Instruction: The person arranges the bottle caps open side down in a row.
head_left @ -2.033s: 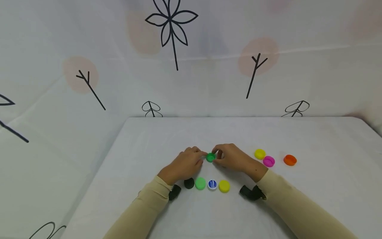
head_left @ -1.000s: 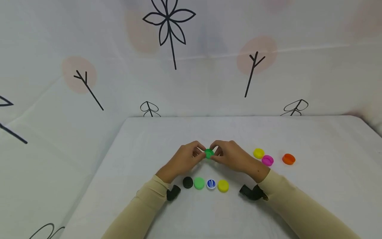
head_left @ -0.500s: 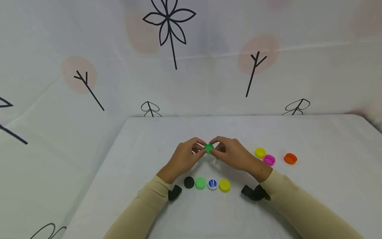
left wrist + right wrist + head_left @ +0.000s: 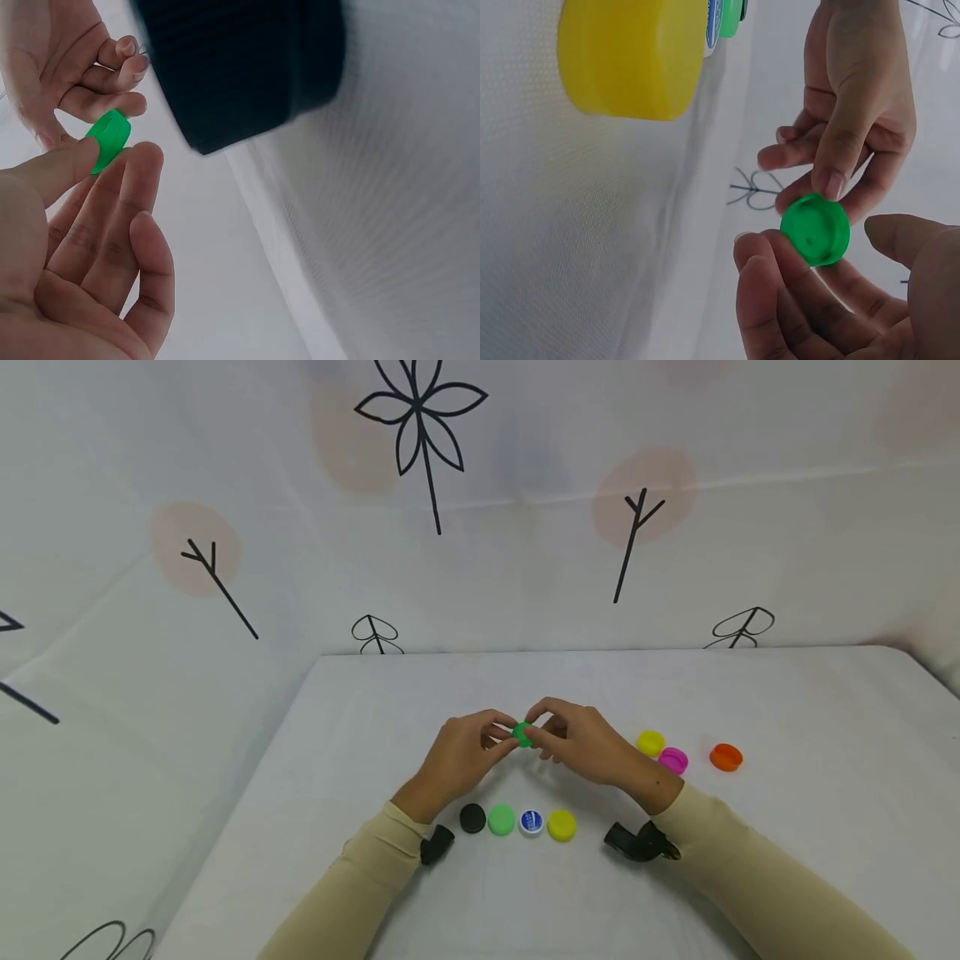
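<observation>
In the head view a green bottle cap point(image 4: 521, 734) is held above the white table between both hands. My left hand point(image 4: 459, 752) pinches its edge with the thumb in front and fingers behind. My right hand point(image 4: 588, 747) has curled fingers at the cap's other edge. In the right wrist view the hollow inside of the green cap point(image 4: 815, 230) shows, and the right thumb point(image 4: 900, 236) stands slightly off it. The left wrist view shows the cap point(image 4: 111, 139) side-on, gripped by the left thumb point(image 4: 71, 166).
Nearer me lies a row of caps: black point(image 4: 472, 818), light green point(image 4: 502, 819), white-and-blue point(image 4: 532, 822) and yellow point(image 4: 562, 826). Right of my right hand lie a yellow cap point(image 4: 650, 743), a pink cap point(image 4: 673, 761) and an orange cap point(image 4: 726, 757). Patterned cloth point(image 4: 517, 568) hangs behind the table.
My left hand went from touching the green cap with a fingertip to pinching it. Both hands raised the cap and tilted it, and the right thumb now covers part of it in the head view.
</observation>
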`<act>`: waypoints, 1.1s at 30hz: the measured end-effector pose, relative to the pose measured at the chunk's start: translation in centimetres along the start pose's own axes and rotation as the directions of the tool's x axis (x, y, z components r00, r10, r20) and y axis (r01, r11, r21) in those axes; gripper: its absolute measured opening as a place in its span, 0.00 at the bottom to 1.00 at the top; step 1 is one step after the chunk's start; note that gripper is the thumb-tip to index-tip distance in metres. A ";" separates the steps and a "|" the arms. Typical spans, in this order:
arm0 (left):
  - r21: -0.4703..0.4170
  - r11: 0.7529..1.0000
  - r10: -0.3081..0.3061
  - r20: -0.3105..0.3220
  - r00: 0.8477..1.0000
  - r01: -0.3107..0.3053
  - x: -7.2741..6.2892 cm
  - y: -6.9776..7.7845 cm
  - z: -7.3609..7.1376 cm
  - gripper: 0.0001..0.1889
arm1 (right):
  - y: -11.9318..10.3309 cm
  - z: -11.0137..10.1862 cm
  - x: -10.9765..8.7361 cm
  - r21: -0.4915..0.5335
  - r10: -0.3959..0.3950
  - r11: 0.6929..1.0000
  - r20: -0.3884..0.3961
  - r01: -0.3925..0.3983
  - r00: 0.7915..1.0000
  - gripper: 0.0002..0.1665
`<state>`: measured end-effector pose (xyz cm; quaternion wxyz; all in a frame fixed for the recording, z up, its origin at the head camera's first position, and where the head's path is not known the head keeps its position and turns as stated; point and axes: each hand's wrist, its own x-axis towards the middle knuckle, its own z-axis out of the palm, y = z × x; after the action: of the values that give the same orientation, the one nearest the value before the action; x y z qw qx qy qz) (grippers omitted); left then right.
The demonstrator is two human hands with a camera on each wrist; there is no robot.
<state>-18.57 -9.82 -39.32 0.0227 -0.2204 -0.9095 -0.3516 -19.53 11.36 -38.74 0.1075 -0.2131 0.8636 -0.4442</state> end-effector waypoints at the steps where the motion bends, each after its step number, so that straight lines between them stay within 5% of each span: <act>1: -0.004 1.000 -0.004 0.005 1.000 0.004 0.0 0.1 0.0 0.14 | 0.0 0.0 0.0 0.002 0.002 1.000 -0.001 -0.002 1.000 0.15; 18: 0.033 0.999 0.004 0.027 1.000 -0.004 0.1 0.0 0.0 0.10 | 0.0 0.3 0.0 -0.009 -0.012 1.000 -0.001 0.012 1.000 0.12; 33: -0.012 0.999 0.040 -0.002 0.999 -0.040 0.1 0.1 -0.1 0.09 | -0.1 0.2 -0.1 -0.085 -0.106 0.991 -0.070 0.099 0.992 0.11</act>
<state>-18.67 -9.77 -39.15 0.0293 -0.2386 -0.9027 -0.3568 -19.39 11.25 -38.80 0.0436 -0.2448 0.8723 -0.4210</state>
